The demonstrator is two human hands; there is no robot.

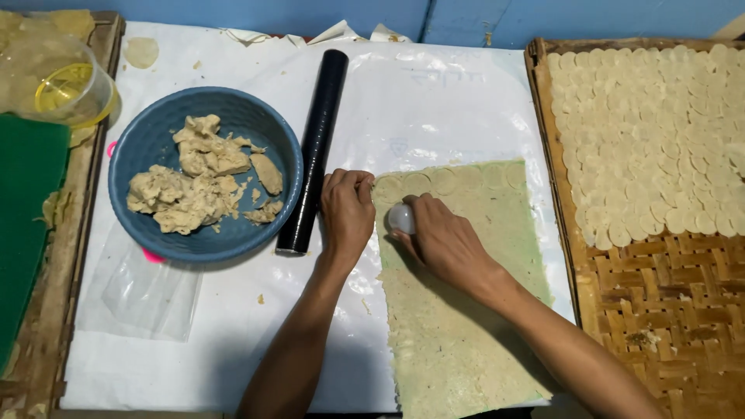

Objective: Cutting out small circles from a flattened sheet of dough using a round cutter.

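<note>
A thin sheet of pale dough (458, 326) lies on a white plastic cover (233, 326) over the table. Round discs are cut along its far edge. My right hand (442, 240) is closed on a small round white cutter (401, 218), pressing it onto the sheet's left side. Beside it, my left hand (347, 209) rests with curled fingers at the sheet's top left corner, touching the dough edge. A black rolling pin (313, 147) lies just left of my left hand.
A blue bowl (147, 140) holding dough lumps sits at the left. A woven bamboo tray (667, 310) on the right carries several rows of cut dough discs (644, 132). A clear plastic cup (66, 85) and a green board (27, 202) are at the far left.
</note>
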